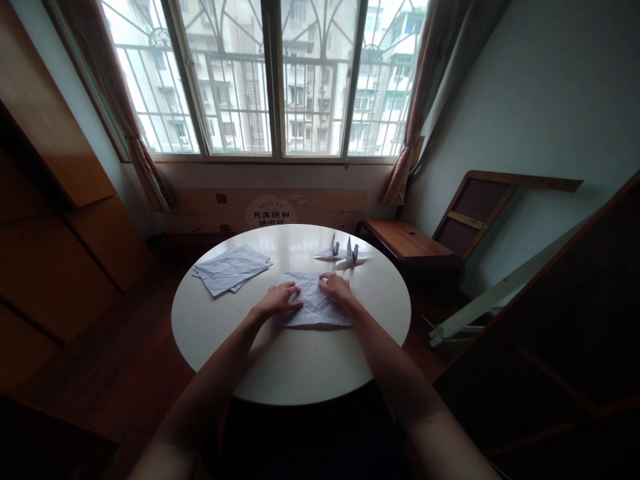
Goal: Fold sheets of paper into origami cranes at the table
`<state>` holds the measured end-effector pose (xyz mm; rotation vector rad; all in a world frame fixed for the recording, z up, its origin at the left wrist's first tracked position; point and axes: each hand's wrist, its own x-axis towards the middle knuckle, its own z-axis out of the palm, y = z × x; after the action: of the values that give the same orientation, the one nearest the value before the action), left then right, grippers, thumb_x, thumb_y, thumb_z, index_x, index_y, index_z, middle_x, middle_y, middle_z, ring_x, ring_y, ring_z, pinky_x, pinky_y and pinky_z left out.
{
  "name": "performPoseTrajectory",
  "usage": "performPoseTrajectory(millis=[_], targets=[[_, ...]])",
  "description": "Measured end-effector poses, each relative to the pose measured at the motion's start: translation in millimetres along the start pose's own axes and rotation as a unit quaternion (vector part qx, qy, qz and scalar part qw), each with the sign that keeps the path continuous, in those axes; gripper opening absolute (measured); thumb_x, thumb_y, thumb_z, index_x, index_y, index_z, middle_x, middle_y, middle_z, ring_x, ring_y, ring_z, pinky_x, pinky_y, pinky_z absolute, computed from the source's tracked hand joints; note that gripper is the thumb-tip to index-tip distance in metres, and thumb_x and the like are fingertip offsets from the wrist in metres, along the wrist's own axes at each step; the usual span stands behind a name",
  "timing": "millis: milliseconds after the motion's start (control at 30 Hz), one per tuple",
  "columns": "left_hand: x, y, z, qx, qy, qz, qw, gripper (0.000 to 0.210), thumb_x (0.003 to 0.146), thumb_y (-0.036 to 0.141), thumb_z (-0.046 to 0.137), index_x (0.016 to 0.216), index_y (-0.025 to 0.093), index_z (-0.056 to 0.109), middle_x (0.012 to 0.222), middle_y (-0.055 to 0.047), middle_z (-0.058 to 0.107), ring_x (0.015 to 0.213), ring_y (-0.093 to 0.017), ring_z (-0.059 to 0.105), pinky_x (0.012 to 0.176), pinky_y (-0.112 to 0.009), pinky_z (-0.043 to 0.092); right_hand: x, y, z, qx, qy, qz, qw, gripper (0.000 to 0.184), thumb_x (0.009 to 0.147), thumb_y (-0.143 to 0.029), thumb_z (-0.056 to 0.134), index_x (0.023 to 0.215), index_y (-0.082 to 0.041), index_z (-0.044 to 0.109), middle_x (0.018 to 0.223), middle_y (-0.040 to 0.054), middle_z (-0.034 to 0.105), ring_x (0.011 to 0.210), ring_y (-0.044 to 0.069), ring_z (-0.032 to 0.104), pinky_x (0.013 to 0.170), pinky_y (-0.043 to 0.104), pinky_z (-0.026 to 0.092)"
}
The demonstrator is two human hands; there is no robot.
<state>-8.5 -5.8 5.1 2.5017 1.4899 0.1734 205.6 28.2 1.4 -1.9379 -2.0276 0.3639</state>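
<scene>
A creased sheet of pale paper (317, 308) lies on the white round table (280, 373) in front of me. On its left part rests my left hand (278, 299), palm down, thumb and fingers apart. My right hand (338, 287) touches the sheet's upper right part with its fingers bent and spread a little. Neither hand visibly grips the paper. Beyond my right hand stand two folded paper cranes (335, 248) with raised necks and tails. A small stack of creased paper sheets (231, 268) lies to the far left of my hands.
Behind the table, a long printed cardboard box (320, 207) stands under the barred window (230, 87). To the right are a low wooden bench (407, 239) and a leaning wooden frame (470, 212). Brown cabinets (75, 247) line the left side.
</scene>
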Motion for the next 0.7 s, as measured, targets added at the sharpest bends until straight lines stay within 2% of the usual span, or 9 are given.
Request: performPoseTrajectory(millis=[333, 700], targets=[[-0.7, 1.0, -0.8, 0.003, -0.005, 0.001, 1.0, 0.053, 0.088, 0.054, 0.051, 0.131, 0.023, 0.051, 0.15, -0.013, 0.038, 0.138, -0.029, 0.036, 0.112, -0.049, 0.028, -0.8, -0.1, -0.3, 0.004, -0.002, -0.002, 1.0, 0.04, 0.085, -0.036, 0.051, 0.122, -0.024, 0.064, 0.113, 0.0099, 0.07, 0.11, 0.028, 0.06, 0.095, 0.041, 0.037], [-2.0, 4.1, -3.8, 0.014, -0.014, -0.003, 1.0, 0.055, 0.089, 0.055, 0.05, 0.133, 0.023, 0.05, 0.151, -0.012, 0.038, 0.138, -0.028, 0.036, 0.112, -0.047, 0.028, -2.3, -1.5, -2.3, -0.002, -0.008, 0.003, 1.0, 0.04, 0.087, -0.036, 0.049, 0.123, -0.024, 0.063, 0.113, 0.0085, 0.07, 0.112, 0.027, 0.059, 0.095, 0.038, 0.036]])
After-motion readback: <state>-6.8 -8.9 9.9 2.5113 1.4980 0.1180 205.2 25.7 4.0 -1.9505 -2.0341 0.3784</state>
